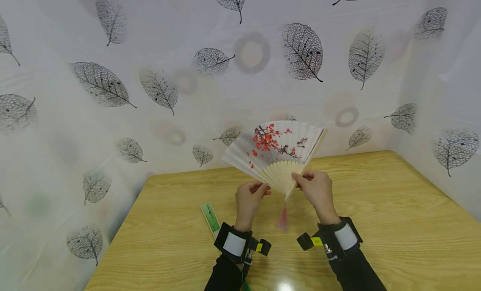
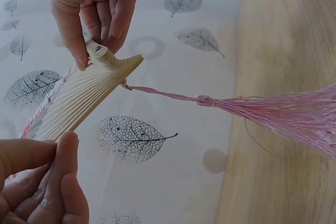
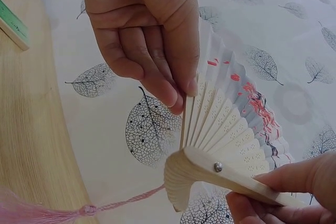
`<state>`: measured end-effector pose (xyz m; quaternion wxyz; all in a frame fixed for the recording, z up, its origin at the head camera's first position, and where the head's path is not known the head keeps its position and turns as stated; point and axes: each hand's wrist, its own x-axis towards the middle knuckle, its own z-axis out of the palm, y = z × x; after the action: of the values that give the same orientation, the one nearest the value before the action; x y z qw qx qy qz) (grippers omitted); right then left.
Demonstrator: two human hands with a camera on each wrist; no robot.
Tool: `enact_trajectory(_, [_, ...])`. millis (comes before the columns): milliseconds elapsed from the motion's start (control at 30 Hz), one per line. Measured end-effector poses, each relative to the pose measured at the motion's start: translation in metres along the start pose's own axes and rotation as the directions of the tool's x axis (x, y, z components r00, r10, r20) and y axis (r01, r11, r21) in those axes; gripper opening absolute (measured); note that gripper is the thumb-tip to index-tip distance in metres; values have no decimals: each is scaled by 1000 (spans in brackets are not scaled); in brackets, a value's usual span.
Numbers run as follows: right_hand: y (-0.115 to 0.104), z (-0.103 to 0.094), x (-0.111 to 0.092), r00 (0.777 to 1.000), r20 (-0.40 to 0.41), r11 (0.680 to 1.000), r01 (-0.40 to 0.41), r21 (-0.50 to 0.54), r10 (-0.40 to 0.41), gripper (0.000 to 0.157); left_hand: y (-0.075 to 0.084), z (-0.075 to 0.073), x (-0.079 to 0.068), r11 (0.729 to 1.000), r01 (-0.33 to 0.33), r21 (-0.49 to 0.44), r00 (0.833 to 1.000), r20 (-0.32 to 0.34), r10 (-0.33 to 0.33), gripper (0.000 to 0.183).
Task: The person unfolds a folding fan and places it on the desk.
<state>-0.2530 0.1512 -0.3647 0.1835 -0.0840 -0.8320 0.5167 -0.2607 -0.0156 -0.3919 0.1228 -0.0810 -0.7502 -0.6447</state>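
A folding fan (image 1: pixel 274 145) is spread wide above the table, its pale leaf painted with red blossoms, dark branches and small birds. My left hand (image 1: pixel 249 201) pinches the outer rib on the fan's left side between thumb and fingers. On the other side, my right hand (image 1: pixel 317 193) grips the thick end rib. Pierced wooden ribs (image 3: pixel 231 135) fan out from a metal rivet at the curved base. From that base a pink tassel (image 2: pixel 283 111) hangs on a twisted cord, down between the two wrists in the head view.
On the wooden table (image 1: pixel 161 224), a narrow green-and-cream box (image 1: pixel 211 218) lies left of the left wrist, partly covered by the wrist strap. Behind the table stands a whitish curtain (image 1: pixel 180 128) printed with leaves. Both wrists wear black camera straps.
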Motion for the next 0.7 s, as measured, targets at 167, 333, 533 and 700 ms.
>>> enact_trajectory(167, [0,0,0,1000,-2,1000,-2,21,2,32,-1,0,1,999,14,-28,1000,6,-14,18])
enact_trajectory(333, [-1,0,0,1000,-7,999,-5,49,6,33,0,0,1,998,17,-65,1000,12,-16,18])
enact_trajectory(533, [-1,1,0,1000,-8,998,-17,68,17,33,1,0,2,998,21,-67,1000,9,-20,17])
enact_trajectory(700, [0,1,0,1000,-5,996,-24,85,24,34,1,0,1,998,19,-55,1000,-10,-20,19])
